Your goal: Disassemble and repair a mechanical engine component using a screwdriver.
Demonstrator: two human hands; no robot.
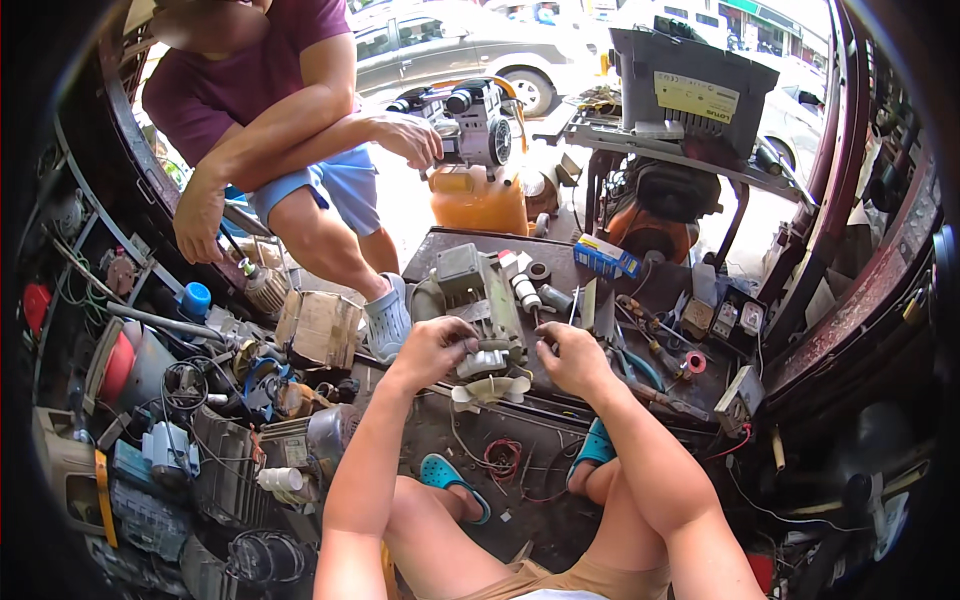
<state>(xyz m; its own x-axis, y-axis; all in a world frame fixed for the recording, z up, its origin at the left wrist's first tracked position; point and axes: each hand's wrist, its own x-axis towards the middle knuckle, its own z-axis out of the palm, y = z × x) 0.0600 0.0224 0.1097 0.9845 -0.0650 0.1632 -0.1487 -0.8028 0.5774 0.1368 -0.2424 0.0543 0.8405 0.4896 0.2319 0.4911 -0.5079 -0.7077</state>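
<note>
A grey electric motor (497, 312) with cooling fins and a square terminal box (459, 262) lies on the low bench in front of me. A pale fan (490, 390) sits at its near end, beside a whitish rounded part (483, 363). My left hand (437, 352) is at the motor's near left side, fingers curled together against it; anything between them is hidden. My right hand (577, 358) is just right of the motor, thumb and fingers pinched. A thin reddish rod (537, 318) reaches its fingertips, but what the hand holds is unclear. White cylindrical pieces (524, 290) lie beyond.
A blue-and-yellow box (607, 257), pliers (642, 370) and a red-centred spool (695, 362) lie on the bench's right. A person (250, 100) leans in at far left, one clog (387, 322) by the bench. An orange-tanked compressor (480, 200) stands behind. Motors and cables crowd the left.
</note>
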